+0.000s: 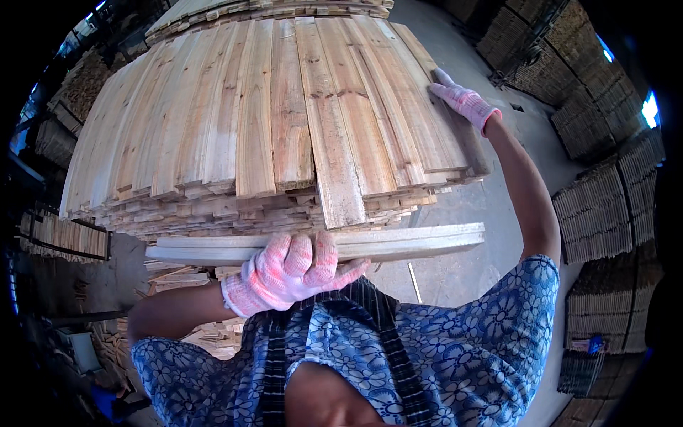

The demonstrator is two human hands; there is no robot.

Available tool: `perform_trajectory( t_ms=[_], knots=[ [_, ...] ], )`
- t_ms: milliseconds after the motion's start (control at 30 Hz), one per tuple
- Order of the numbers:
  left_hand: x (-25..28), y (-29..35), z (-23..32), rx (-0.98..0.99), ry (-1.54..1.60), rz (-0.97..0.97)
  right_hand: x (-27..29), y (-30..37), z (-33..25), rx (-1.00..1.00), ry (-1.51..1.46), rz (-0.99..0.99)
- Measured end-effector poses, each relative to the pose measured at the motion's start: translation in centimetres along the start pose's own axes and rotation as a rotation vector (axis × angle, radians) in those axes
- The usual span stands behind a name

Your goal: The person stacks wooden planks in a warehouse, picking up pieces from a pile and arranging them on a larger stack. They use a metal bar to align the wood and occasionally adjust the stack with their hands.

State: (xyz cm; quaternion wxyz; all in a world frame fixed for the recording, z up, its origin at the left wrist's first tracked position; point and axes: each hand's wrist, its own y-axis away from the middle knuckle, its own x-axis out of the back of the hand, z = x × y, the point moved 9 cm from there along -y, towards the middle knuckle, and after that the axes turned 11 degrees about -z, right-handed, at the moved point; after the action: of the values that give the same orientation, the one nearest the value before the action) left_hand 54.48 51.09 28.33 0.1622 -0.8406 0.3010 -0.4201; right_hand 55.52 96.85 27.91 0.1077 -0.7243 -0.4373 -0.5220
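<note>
My left hand (292,272), in a white and pink knit glove, is closed around a few pale boards (413,242) laid together. They lie crosswise in front of my chest, with the fingers curled over their top edge. Beyond them stands a wide stack of planks (249,107), its top layer running lengthwise away from me. One plank (340,192) juts out toward me past the others. My right hand (466,102), gloved alike, rests on the stack's right edge at a darker board (461,135), fingers stretched out and thumb apart.
Another plank stack (270,8) stands behind this one. Tall piles of bundled wood (597,206) line the right side beyond a grey concrete floor (526,153). A lower bundle of slats (64,238) sits at the left. Loose wood scraps (171,277) lie near my left elbow.
</note>
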Motion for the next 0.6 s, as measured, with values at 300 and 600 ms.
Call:
perform_trajectory(
  t_ms=[300,600],
  knots=[
    [-4.0,-3.3,-0.6,-0.034,-0.105,-0.158,1.1,1.8,0.7,0.039,-0.008,0.018],
    [-2.7,-6.2,5.4,0.041,0.033,-0.042,0.8,1.2,1.4,-0.012,-0.016,-0.068]
  ],
)
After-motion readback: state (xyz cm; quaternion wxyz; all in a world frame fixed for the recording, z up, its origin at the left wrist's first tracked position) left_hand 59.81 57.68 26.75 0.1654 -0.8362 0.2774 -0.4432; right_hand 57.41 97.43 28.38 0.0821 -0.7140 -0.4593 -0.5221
